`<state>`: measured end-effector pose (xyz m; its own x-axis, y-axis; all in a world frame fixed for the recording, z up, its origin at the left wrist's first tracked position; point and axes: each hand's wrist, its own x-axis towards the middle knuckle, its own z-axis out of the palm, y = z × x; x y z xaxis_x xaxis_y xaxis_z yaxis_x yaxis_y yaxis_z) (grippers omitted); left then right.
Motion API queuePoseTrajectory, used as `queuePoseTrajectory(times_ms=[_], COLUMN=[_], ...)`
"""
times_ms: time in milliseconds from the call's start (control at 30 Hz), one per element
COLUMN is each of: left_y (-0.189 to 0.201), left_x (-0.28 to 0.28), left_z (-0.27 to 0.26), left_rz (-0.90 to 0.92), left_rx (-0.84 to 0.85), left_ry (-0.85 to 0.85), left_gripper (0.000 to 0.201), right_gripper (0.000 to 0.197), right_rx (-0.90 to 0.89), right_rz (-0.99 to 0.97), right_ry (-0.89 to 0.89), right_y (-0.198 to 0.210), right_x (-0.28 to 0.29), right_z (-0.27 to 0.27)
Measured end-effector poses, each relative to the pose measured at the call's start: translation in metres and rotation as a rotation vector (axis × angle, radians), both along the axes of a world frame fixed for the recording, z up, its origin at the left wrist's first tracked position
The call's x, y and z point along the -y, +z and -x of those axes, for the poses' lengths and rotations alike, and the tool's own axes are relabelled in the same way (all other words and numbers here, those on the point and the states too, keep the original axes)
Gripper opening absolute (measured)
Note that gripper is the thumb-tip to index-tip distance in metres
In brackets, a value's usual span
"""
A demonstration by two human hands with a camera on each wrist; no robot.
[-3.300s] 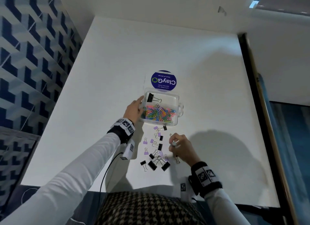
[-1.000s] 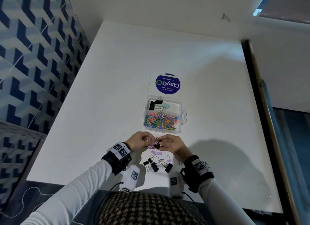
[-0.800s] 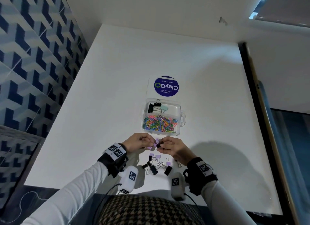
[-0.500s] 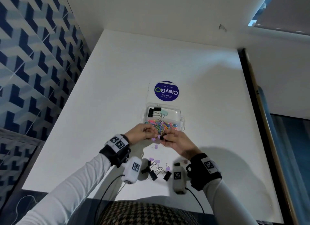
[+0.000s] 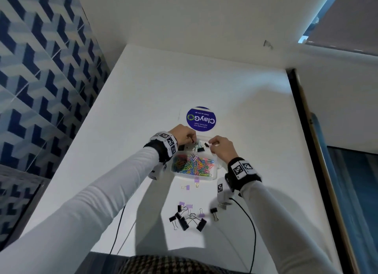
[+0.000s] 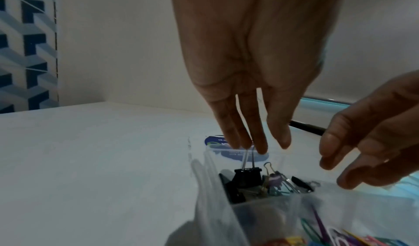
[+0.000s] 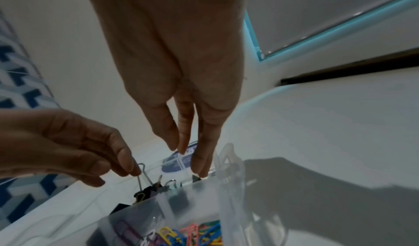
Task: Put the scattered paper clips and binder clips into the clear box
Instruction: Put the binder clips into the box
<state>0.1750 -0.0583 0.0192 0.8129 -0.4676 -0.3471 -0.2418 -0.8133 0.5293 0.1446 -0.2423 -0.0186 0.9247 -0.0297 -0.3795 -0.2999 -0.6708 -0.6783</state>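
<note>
Head view: both wrists hide the clear box's (image 5: 194,176) far compartment. Left wrist view: left hand (image 6: 249,70) pinches a black binder clip's (image 6: 248,176) wire handles above that compartment. Right wrist view: right hand (image 7: 176,70) hangs relaxed, fingers straight, holding nothing visible.

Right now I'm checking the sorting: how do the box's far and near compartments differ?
The far compartment holds binder clips, mostly black; the near compartment holds colourful paper clips. Both hands hang over the far one, the left hand pinching a black clip by its wire handles; none is over the near one. Both are in the same clear box.
</note>
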Motion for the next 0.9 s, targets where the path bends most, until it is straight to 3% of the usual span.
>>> queuePoseTrajectory(times_ms=[133, 233, 300, 367, 433, 533, 600, 733, 800, 900], left_y=[0.0, 0.002, 0.0, -0.012, -0.031, -0.047, -0.048, -0.053, -0.053, -0.05], left_x=[-0.026, -0.042, -0.048, -0.055, -0.062, -0.054, -0.037, -0.008, 0.002, 0.008], left_z=[0.018, 0.053, 0.085, 0.116, 0.14, 0.159, 0.163, 0.16, 0.156, 0.155], left_rz=[0.015, 0.158, 0.257, 0.267, 0.202, 0.043, -0.096, -0.297, -0.353, -0.378], left_rx=[0.088, 0.159, 0.117, -0.012, -0.085, -0.085, -0.015, 0.148, 0.145, 0.112], left_ry=[0.046, 0.096, 0.068, 0.001, -0.059, -0.108, -0.141, -0.27, -0.267, -0.273], left_gripper=[0.024, 0.022, 0.022, 0.024, 0.029, 0.042, 0.04, 0.043, 0.044, 0.04], right_gripper=[0.022, 0.021, 0.018, 0.012, 0.012, 0.055, 0.065, 0.047, 0.03, 0.026], right_rx=[0.121, 0.191, 0.202, 0.242, 0.139, -0.073, -0.11, -0.036, 0.003, 0.031], right_rz=[-0.027, -0.133, -0.143, -0.034, 0.154, 0.337, 0.388, 0.378, 0.371, 0.369], right_ry=[0.044, 0.094, 0.164, 0.243, 0.325, 0.383, 0.362, 0.359, 0.393, 0.438], right_y=[0.014, 0.025, 0.026, 0.011, -0.004, -0.017, -0.021, -0.029, -0.03, -0.03], right_x=[0.004, 0.012, 0.023, 0.042, 0.059, 0.062, 0.049, 0.019, 0.011, 0.008], right_z=[0.022, 0.054, 0.079, 0.104, 0.127, 0.159, 0.173, 0.183, 0.183, 0.181])
